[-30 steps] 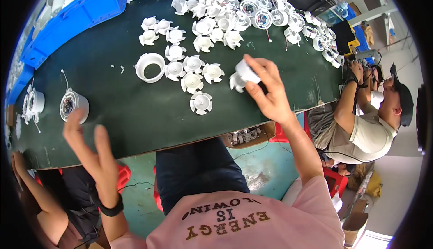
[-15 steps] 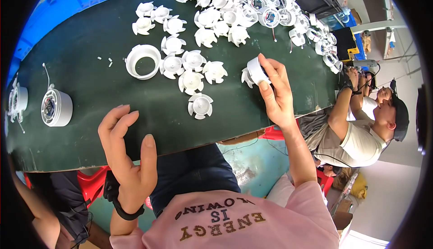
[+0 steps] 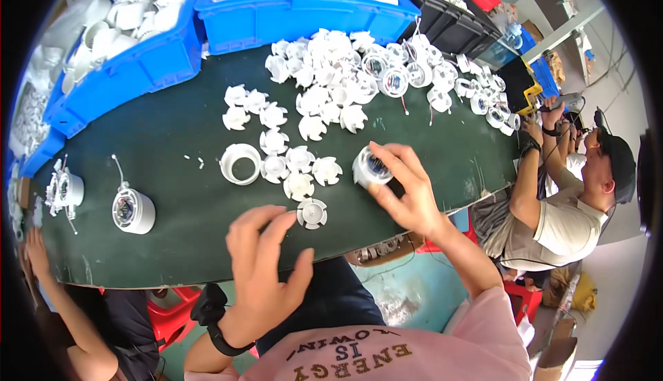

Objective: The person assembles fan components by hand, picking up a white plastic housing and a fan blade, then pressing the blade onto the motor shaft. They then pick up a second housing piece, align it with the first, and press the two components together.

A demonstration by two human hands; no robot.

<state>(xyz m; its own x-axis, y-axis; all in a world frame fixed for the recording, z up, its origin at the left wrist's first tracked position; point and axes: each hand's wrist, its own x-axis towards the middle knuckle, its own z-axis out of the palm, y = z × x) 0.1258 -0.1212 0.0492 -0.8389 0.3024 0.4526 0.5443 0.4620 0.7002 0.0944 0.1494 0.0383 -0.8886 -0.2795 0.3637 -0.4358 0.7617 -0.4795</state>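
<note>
Fingers of the right hand clasp a white round housing near the bench's front edge; left hand, fingers spread and empty, should pinch the nearest finned piece squarely.

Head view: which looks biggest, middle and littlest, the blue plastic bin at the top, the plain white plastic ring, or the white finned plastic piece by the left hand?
1. Blue plastic bin, by far the largest.
2. White plastic ring.
3. White finned plastic piece beside the left hand, slightly smaller than the ring, though close.
</note>
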